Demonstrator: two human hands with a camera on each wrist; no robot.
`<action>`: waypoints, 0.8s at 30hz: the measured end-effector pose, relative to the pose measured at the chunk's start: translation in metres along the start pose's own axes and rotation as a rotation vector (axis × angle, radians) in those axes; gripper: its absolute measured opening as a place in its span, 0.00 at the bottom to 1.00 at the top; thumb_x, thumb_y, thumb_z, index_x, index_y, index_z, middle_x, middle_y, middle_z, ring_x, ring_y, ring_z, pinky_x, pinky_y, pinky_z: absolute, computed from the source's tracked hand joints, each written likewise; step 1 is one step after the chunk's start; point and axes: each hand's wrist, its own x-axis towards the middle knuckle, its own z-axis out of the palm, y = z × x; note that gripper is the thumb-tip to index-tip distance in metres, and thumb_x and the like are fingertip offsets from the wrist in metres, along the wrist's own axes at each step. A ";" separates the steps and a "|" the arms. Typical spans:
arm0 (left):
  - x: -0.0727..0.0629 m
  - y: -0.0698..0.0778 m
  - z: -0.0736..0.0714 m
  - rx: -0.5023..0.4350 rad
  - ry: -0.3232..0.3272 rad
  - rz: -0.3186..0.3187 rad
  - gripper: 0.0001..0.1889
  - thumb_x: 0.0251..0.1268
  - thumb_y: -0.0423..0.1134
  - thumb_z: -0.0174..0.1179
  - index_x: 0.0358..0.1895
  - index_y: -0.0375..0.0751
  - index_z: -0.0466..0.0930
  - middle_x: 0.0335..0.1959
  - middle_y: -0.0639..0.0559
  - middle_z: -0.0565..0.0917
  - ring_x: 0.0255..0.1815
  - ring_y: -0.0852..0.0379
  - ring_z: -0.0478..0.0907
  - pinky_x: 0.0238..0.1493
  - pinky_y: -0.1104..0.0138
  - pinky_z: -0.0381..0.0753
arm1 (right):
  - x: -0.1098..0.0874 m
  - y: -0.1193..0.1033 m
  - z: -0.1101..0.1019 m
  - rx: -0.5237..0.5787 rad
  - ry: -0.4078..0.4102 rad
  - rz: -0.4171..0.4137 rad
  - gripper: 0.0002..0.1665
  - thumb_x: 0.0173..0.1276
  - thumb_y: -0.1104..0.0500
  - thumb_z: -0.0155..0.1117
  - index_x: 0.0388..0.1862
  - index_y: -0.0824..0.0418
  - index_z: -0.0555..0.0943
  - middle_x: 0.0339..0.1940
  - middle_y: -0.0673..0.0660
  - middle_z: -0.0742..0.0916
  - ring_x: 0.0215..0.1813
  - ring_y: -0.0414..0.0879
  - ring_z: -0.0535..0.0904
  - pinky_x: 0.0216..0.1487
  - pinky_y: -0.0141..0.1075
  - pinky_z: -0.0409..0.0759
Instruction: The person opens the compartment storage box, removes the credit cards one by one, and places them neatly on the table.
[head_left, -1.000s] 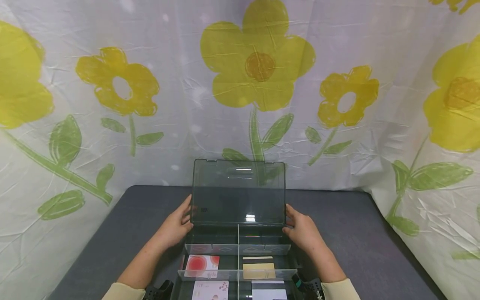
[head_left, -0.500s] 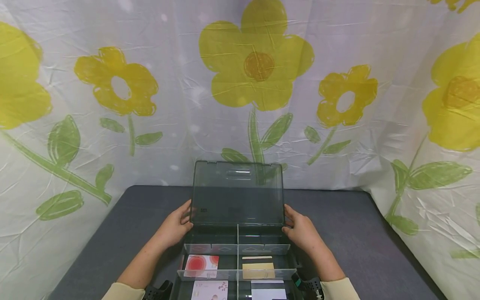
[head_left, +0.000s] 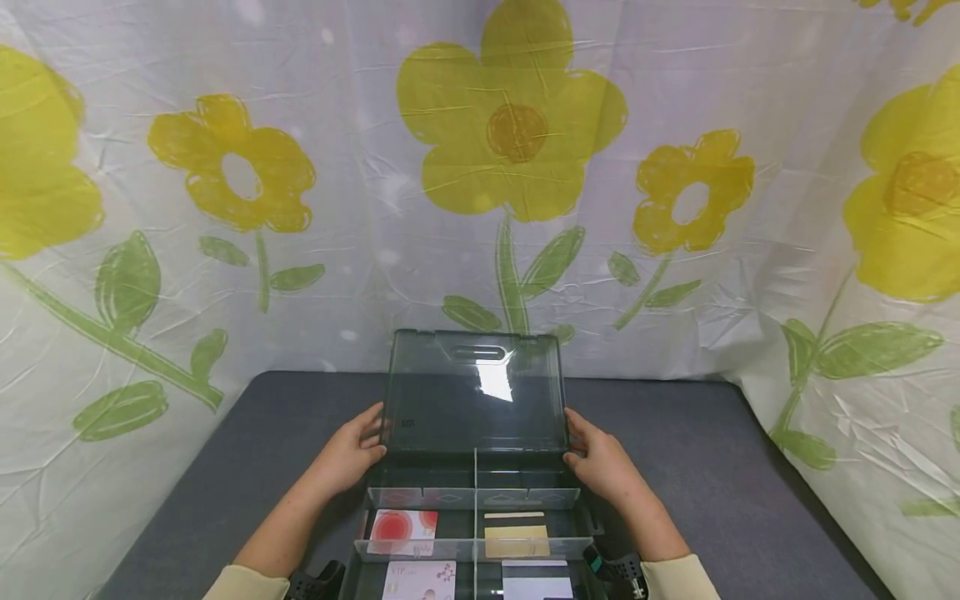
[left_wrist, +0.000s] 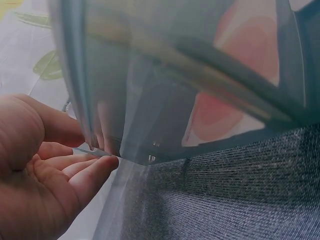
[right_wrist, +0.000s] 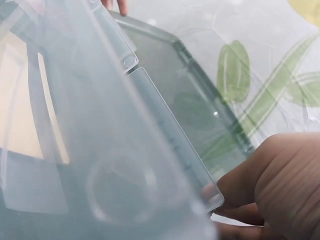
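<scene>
You hold the tinted lid tilted up at the far end of the divided box.
Head view: your left hand and right hand pinch its lower sides; cards lie in nearer compartments. Left wrist view: your digits close around the edge. Right wrist view: your fingertips are partly hidden at a corner. The step seems to be angling the lid; the next move calls for even pressure.
</scene>
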 end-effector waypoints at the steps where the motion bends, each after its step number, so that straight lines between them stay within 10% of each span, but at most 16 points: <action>1: 0.000 0.000 0.000 0.008 0.001 0.000 0.37 0.70 0.21 0.56 0.79 0.25 0.51 0.72 0.21 0.65 0.68 0.27 0.70 0.59 0.47 0.77 | 0.000 0.000 0.000 -0.004 -0.001 0.002 0.44 0.67 0.73 0.66 0.81 0.68 0.60 0.71 0.73 0.74 0.63 0.67 0.80 0.53 0.54 0.82; 24: -0.005 0.001 0.000 0.015 0.006 -0.005 0.29 0.73 0.24 0.55 0.74 0.25 0.62 0.65 0.23 0.74 0.67 0.28 0.72 0.60 0.42 0.76 | 0.001 0.008 0.000 0.049 -0.085 0.006 0.42 0.74 0.70 0.61 0.83 0.63 0.57 0.74 0.72 0.72 0.74 0.67 0.68 0.66 0.63 0.68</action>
